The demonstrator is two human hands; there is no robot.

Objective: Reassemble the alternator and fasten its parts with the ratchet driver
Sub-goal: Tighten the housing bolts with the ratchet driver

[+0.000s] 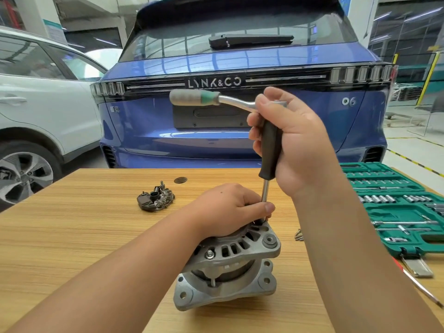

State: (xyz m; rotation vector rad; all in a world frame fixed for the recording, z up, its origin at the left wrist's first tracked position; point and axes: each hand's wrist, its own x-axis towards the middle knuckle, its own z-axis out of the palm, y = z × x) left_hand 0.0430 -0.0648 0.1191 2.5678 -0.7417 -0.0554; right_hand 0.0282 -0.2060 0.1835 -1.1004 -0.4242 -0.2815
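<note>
Alternator stands upright on wooden surface, near front edge. We steady its top housing with left hand, fingers curled round driver's shaft where socket meets bolt. Right hand grips black extension handle of ratchet driver, directly above alternator. We judge: keep shaft vertical, socket fully seated, press down while turning. Rectifier plate lies apart, beyond left hand; green socket set open at right.
</note>
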